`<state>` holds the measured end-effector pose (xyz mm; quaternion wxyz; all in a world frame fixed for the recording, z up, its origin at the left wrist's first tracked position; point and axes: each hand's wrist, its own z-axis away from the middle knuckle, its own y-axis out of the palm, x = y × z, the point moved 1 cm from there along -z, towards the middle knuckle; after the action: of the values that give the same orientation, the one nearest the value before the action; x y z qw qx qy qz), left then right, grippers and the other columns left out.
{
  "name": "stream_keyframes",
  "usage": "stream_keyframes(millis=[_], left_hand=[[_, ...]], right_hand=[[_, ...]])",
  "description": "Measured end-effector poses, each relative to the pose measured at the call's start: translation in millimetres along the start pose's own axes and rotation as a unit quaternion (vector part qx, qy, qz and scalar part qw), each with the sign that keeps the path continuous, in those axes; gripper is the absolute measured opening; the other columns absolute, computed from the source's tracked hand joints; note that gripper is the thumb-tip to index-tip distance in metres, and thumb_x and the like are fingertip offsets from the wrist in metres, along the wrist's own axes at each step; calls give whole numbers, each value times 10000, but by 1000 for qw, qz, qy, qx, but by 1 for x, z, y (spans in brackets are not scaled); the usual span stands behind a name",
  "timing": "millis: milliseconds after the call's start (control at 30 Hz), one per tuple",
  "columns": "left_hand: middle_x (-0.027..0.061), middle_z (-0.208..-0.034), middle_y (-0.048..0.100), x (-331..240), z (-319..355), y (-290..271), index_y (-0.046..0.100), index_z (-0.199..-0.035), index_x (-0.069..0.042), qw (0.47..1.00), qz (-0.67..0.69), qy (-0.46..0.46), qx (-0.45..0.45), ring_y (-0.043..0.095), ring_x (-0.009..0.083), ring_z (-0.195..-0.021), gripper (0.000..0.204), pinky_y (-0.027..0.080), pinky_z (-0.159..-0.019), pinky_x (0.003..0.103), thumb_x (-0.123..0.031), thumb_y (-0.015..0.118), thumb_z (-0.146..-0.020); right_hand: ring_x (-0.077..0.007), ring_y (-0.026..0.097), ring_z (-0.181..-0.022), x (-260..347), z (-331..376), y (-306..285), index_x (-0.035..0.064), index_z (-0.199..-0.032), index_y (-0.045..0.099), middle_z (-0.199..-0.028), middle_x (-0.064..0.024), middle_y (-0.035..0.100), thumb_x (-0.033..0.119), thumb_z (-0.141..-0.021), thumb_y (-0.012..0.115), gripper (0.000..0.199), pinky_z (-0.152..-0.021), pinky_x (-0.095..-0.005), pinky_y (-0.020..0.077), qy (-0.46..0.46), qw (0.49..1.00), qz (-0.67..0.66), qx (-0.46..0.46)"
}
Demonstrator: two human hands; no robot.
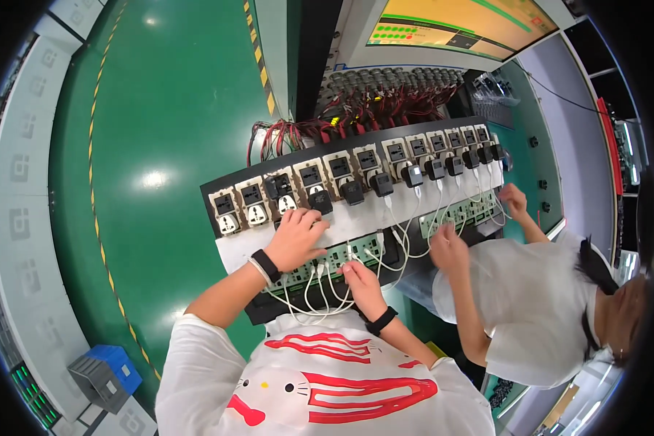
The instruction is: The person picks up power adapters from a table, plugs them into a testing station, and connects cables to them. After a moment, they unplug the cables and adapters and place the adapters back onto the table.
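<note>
My left hand point(295, 237) rests over the near edge of the white socket panel point(234, 253), fingers spread. Its fingertips lie just below a black charger point(320, 200) plugged into one of the sockets; whether they touch it I cannot tell. Lower down, my right hand point(365, 286) pinches a white USB cable point(350, 251) near its plug, above the green port board point(335, 259). Several other white cables loop from this board toward my shirt. The fingers of my right hand partly hide the plug.
At the right a co-worker's hands point(450, 251) handle cables over a second green board point(474, 211). More black chargers point(381, 184) sit along the socket row. Red and black wires point(370, 112) bundle behind it, below a screen point(454, 25). Blue and grey bins point(116, 367) stand lower left.
</note>
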<state>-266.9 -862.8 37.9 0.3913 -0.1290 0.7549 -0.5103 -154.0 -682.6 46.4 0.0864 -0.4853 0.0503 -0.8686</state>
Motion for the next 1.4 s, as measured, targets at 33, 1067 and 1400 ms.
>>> stream_keyframes(millis=[33,1067,1400], left_hand=[[80,-1063,512,1,1,-8,542,-1031,-76,998,55,10,-31,469,283,-1025,406,349,-903,423,-237,707,-696],[106,-1182,574,46,70,-33,567,-1091,-59,933,69,-284,-210,553,305,-1085,433,480,-861,343,108,533,-693],[104,-1197,564,42,70,-20,597,-1084,-63,961,-69,-190,-186,556,299,-1103,422,484,-898,369,126,517,-715]], right_hand=[[-73,457,-673,-5,-1,-1,15,-914,606,-724,13,521,218,-948,471,246,-623,-216,381,0,1000,-1,1],[-184,528,-950,6,5,4,9,-998,556,-989,-107,550,149,-925,495,170,-832,-305,418,-91,974,77,194],[-260,602,-810,-13,5,-15,-19,-958,592,-849,-137,624,228,-923,498,267,-748,-328,460,-14,987,88,135]])
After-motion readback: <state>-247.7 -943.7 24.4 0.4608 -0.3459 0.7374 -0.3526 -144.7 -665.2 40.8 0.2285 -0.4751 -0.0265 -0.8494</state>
